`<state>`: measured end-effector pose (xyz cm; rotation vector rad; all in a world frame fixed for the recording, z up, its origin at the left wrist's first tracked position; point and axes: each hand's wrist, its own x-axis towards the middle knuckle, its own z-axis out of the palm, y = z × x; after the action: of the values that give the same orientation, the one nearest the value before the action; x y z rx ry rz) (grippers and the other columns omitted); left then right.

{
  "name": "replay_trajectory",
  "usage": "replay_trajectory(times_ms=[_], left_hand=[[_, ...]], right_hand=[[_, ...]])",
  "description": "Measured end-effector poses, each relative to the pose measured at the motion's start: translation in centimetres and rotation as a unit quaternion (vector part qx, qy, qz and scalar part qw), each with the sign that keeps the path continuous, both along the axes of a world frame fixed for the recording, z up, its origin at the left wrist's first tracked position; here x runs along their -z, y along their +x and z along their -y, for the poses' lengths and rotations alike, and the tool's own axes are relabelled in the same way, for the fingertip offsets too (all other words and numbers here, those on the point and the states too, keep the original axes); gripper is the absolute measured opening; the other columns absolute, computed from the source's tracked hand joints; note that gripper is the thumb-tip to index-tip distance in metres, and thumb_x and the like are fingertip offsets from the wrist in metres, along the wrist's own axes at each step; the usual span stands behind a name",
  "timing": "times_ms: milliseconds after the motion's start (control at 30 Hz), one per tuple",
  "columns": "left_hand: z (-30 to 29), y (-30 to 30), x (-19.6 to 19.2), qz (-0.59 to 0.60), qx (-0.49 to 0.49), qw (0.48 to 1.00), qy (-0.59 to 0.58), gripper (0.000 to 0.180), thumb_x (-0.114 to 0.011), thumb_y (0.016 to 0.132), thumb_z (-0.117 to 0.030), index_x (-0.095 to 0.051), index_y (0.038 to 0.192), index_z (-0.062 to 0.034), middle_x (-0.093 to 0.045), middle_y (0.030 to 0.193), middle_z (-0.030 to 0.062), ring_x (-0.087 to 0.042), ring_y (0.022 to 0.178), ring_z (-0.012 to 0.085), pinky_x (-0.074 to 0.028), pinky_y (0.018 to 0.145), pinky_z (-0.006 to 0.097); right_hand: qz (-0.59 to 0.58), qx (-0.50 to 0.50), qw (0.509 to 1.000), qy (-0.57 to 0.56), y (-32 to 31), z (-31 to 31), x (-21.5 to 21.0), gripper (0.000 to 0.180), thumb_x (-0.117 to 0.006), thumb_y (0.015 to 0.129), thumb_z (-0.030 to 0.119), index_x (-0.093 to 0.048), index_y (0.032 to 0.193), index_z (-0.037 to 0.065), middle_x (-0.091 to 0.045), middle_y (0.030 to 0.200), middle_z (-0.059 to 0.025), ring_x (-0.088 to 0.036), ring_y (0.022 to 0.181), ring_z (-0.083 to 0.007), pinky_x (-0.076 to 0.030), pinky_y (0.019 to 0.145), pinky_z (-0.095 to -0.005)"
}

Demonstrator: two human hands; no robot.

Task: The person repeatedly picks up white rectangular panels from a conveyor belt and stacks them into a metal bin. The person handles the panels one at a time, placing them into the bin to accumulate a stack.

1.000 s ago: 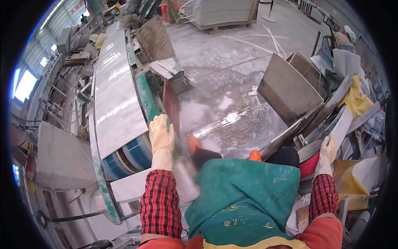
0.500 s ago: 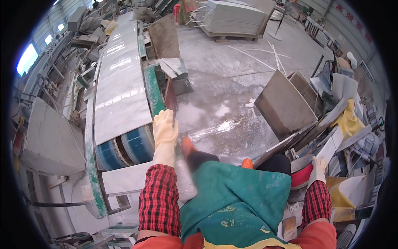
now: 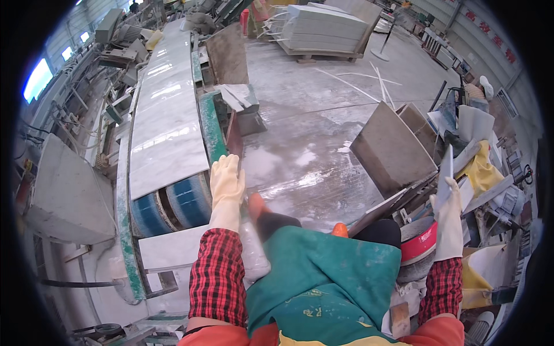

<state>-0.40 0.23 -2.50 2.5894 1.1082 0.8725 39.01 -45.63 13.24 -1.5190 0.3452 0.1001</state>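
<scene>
Stone workshop, seen from above our own two gloved hands.

Left hand [image 3: 227,183]: pale rubber glove, fingers straight and together, grip released, nothing held. It lies at the right edge of the conveyor table [image 3: 124,230], just beside the blue rollers [image 3: 173,205]. The long white marble slab [image 3: 164,124] rests on that table, its near end just ahead and to the left of the fingertips; we cannot tell whether glove and slab touch.

Right hand [image 3: 449,222]: same kind of glove, raised upright, grip closed on the lower end of a thin grey stone strip [image 3: 445,173] that stands nearly vertical above it. A red and white round tool [image 3: 418,245] sits just beside the wrist.

Surroundings: wet concrete floor [image 3: 323,115] between the hands; grey stone slabs [image 3: 389,147] leaning at the right; stacked slabs on a pallet [image 3: 326,29] well apart at the far end; green apron [image 3: 323,282] below.

Change from the earlier frames: our view has tipped upward, so slab and table reach farther down the picture. The left hand stays at the table edge. The right hand has risen from low beside the clutter.
</scene>
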Motion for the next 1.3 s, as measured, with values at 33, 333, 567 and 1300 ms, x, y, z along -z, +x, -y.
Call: replay_trajectory(times_ms=[33, 333, 567, 1300], left_hand=[[0.1, 0.3, -0.1, 0.005, 0.007, 1.000, -0.004, 0.041, -0.069, 0.087, -0.016, -0.061, 0.126, -0.0043, -0.063, 0.133, 0.0171, -0.052, 0.132, 0.0366, -0.034, 0.116, 0.047], [0.2, 0.4, -0.9, -0.006, 0.012, 1.000, -0.014, 0.040, -0.068, 0.087, -0.013, -0.062, 0.125, -0.0031, -0.063, 0.131, 0.0187, -0.053, 0.130, 0.0384, -0.037, 0.113, 0.047], [1.8, 1.0, -2.5, -0.075, 0.009, 0.997, -0.022, 0.043, -0.066, 0.090, -0.010, -0.059, 0.131, -0.0011, -0.060, 0.135, 0.0231, -0.050, 0.133, 0.0406, -0.037, 0.115, 0.045], [15.3, 24.5, -6.2, 0.279, 0.111, 0.639, -0.708, 0.036, -0.055, 0.099, -0.011, -0.049, 0.130, 0.0043, -0.062, 0.123, 0.0200, -0.066, 0.108, 0.0355, -0.059, 0.087, 0.050]], right_hand=[[-0.014, -0.036, 0.999, 0.023, 0.6, -0.6, 0.5, 0.074, -0.087, 0.063, 0.039, -0.060, 0.130, 0.021, -0.054, 0.126, -0.0077, -0.053, 0.108, -0.0331, -0.051, 0.081, -0.0451], [-0.219, -0.256, 0.933, 0.128, -4.7, -13.4, 10.3, 0.062, -0.080, 0.070, 0.033, -0.061, 0.123, 0.006, -0.062, 0.109, -0.0135, -0.062, 0.087, -0.0320, -0.058, 0.071, -0.0456], [-0.371, -0.273, 0.886, 0.054, -8.6, -15.8, 13.7, 0.067, -0.080, 0.069, 0.024, -0.062, 0.133, 0.019, -0.055, 0.131, -0.0170, -0.058, 0.103, -0.0339, -0.057, 0.079, -0.0485], [0.446, -0.415, 0.751, -0.255, -6.8, -12.9, 9.5, 0.068, -0.082, 0.069, 0.030, -0.065, 0.131, 0.012, -0.062, 0.136, -0.0126, -0.053, 0.130, -0.0376, -0.042, 0.111, -0.0457]])
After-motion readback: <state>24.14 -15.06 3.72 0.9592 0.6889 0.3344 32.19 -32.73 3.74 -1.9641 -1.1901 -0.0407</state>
